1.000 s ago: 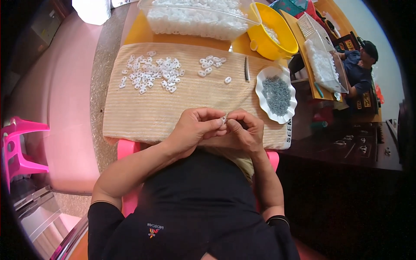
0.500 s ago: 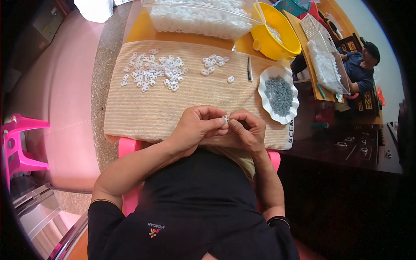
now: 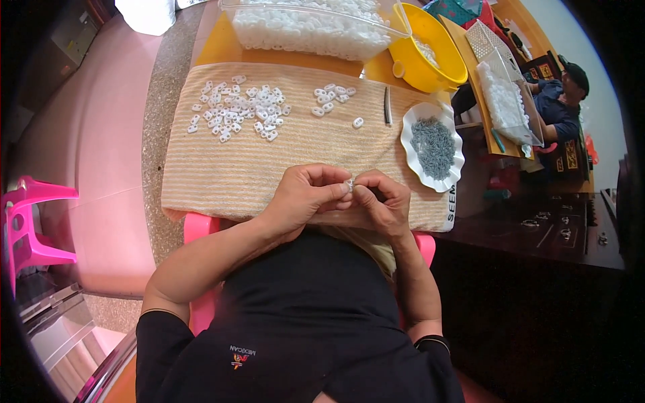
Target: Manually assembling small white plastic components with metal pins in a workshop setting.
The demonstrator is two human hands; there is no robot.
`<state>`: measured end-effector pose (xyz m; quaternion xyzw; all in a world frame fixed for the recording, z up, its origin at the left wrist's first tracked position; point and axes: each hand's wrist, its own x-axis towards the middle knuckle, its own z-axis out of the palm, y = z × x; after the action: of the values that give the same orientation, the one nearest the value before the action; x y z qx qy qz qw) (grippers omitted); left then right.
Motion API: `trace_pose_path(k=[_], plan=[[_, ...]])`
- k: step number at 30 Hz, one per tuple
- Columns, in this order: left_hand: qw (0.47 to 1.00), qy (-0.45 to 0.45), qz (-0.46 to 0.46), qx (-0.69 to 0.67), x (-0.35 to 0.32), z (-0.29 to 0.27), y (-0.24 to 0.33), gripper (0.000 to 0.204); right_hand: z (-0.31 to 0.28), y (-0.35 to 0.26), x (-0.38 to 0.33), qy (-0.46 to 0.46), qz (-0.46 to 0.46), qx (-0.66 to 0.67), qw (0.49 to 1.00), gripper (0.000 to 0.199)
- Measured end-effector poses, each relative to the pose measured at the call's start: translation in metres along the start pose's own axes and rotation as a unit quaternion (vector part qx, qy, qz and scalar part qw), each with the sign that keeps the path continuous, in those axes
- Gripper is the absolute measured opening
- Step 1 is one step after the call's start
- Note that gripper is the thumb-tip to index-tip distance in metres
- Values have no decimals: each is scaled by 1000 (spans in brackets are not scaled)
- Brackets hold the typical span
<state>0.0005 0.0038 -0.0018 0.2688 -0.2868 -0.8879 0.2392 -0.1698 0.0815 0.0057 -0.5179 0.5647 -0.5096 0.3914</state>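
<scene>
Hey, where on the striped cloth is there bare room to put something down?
The striped cloth is bare on its near left, between the big scatter of white pieces and the left hand. A narrower bare strip runs between the small cluster and both hands. It is crowded by the white dish and right hand.

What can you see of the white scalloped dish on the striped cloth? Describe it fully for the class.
The white scalloped dish is a shallow plate with a wavy rim, glossy like ceramic or plastic. It lies flat on the right end of the beige striped cloth, holding a heap of small grey pieces in its middle. A dark thin stick lies just left of it. No hand touches it; the right hand works nearby below it.
</scene>
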Motion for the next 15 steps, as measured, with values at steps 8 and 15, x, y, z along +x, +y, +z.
trace_pose_path(k=[8, 15], plan=[[998, 8, 30, 50, 0, 1, -2, 21, 7, -10, -2, 3, 27, -5, 1000, 8], [997, 11, 43, 58, -1, 3, -1, 21, 7, -14, -4, -12, 70, 14, 997, 12]])
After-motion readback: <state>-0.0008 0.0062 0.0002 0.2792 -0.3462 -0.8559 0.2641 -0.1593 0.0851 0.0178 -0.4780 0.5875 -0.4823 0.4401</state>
